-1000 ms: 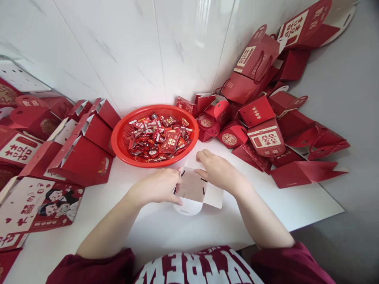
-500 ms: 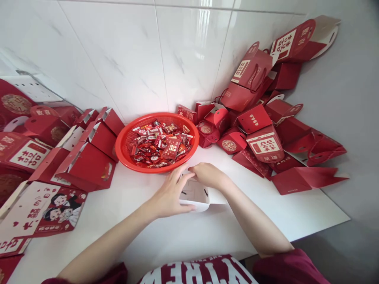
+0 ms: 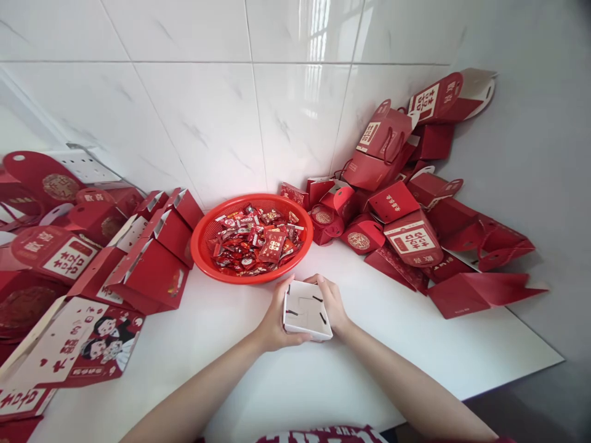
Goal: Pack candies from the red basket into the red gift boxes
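Sitting between the left hand and right hand, both gripping its outer walls, the open white box looks like light, fairly stiff card that would dent if squeezed, best held flat-palmed along those walls.

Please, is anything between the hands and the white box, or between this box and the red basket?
Nothing separates the left hand or right hand from the white box; toward the red basket, only part of the left hand intervenes.
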`<move>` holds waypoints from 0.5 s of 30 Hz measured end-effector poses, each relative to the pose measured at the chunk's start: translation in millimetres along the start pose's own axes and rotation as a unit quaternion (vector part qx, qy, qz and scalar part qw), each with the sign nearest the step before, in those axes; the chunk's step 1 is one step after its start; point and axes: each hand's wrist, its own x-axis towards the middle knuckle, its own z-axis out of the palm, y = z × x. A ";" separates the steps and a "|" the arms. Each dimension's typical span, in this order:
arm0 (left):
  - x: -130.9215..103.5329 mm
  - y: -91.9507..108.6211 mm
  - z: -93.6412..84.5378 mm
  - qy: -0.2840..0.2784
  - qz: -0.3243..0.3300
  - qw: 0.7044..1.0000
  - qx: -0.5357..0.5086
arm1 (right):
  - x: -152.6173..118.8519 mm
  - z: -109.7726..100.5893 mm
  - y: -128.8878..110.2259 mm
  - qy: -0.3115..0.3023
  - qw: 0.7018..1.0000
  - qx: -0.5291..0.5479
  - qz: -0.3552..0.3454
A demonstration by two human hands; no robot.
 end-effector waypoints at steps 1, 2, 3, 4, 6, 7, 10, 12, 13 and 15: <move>-1.4 0.6 -2.9 0.001 0.002 1.000 0.018 | -2.5 2.0 0.9 0.019 1.000 0.002 -0.006; -3.4 1.6 -7.1 0.006 0.008 0.999 0.044 | -3.0 2.4 0.9 0.034 0.999 0.000 -0.016; -5.7 3.1 -12.2 0.015 0.016 0.997 0.076 | -1.7 1.2 -0.1 0.046 0.998 -0.004 -0.030; -8.2 5.0 -18.1 0.023 0.025 0.993 0.111 | 1.3 -1.5 -2.4 0.054 0.997 -0.010 -0.047; -12.7 9.4 -30.0 0.029 0.042 0.983 0.174 | 11.6 -9.7 -11.2 0.056 0.995 -0.027 -0.082; -14.2 11.2 -35.2 0.026 0.046 0.980 0.193 | 18.5 -14.3 -17.6 0.050 0.993 -0.037 -0.096; -14.6 12.9 -44.1 0.005 0.047 0.980 0.196 | 46.3 -23.4 -43.0 0.002 0.991 -0.070 -0.116; -11.8 10.5 -44.8 0.004 0.045 0.981 0.190 | 70.2 -21.5 -60.5 -0.071 0.987 -0.093 -0.114; -10.1 8.7 -44.4 0.007 0.046 0.980 0.195 | 83.1 -17.6 -68.1 -0.124 0.981 -0.105 -0.110; -7.1 5.5 -43.4 0.013 0.048 0.976 0.213 | 108.8 -4.5 -79.2 -0.254 0.954 -0.121 -0.104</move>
